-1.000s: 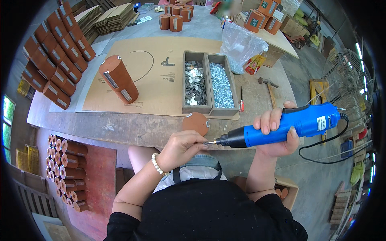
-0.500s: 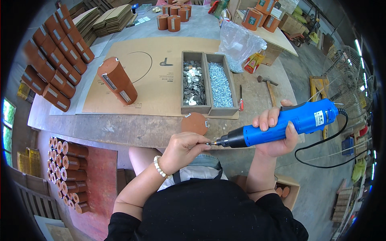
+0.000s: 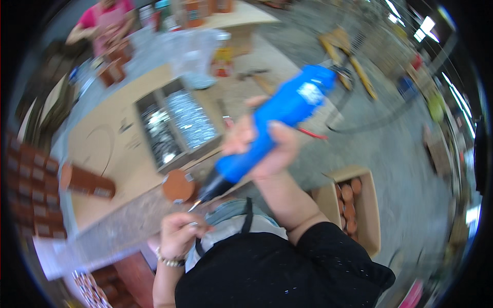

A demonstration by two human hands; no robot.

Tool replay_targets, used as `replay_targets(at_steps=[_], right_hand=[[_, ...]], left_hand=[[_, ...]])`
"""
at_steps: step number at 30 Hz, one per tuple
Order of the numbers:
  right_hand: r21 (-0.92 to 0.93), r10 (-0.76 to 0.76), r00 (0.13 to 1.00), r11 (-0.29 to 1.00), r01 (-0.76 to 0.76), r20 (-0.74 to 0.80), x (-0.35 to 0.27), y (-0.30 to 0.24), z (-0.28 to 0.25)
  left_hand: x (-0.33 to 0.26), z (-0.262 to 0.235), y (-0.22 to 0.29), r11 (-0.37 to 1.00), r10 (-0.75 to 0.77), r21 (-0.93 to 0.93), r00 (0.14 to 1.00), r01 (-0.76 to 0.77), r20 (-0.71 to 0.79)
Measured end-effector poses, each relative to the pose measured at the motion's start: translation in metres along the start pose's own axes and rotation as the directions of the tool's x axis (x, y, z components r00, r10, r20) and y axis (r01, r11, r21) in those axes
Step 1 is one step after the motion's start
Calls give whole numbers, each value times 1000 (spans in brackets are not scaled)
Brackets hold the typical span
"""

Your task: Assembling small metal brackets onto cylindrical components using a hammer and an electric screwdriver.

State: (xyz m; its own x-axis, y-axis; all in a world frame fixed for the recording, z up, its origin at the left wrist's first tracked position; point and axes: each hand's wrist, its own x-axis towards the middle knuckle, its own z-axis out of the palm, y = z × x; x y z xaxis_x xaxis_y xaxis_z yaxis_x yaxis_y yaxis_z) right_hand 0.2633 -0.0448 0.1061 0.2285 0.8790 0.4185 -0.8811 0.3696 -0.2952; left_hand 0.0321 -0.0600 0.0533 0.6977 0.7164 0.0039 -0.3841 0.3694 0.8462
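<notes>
My right hand (image 3: 264, 146) grips a blue electric screwdriver (image 3: 272, 128), tilted with its black nose and bit pointing down-left. My left hand (image 3: 179, 233) is closed just under the bit tip, pinching something small that I cannot make out. A round brown piece (image 3: 178, 186) sits on the table edge right above the left hand, beside the bit. The whole picture is blurred by motion.
A grey two-part tray (image 3: 174, 128) of metal screws and fittings lies on a cardboard sheet (image 3: 102, 149). Brown cylinders (image 3: 87, 179) and stacked brown boxes (image 3: 28, 185) lie left. An open carton of brown cylinders (image 3: 354, 205) stands on the floor right. Another person (image 3: 102, 23) works at the far table.
The view has swung sharply and blurred. The screwdriver went from nearly level to steeply tilted, its rear end raised. My left hand dropped below the brown piece.
</notes>
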Motion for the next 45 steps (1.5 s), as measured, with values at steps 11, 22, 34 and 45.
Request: replay_targets(at_steps=[11,22,34,45], right_hand=[[-86,-104,993,991,100,-52,-17,-6,-7],[-113,93,834,977,-183,-543,-13,-21,-10],[-285,-44,999,957,46,14,-10,6,9],[-343,6,967,936,84,254,-13,20,28]], left_hand=[[12,5,0,839,202,543,946,-33,-254],[23,17,21,275,312,846,875,-456,371],[2,-5,10,423,450,899,887,-113,-101],[-8,-13,6,442,488,883,868,-156,-91]])
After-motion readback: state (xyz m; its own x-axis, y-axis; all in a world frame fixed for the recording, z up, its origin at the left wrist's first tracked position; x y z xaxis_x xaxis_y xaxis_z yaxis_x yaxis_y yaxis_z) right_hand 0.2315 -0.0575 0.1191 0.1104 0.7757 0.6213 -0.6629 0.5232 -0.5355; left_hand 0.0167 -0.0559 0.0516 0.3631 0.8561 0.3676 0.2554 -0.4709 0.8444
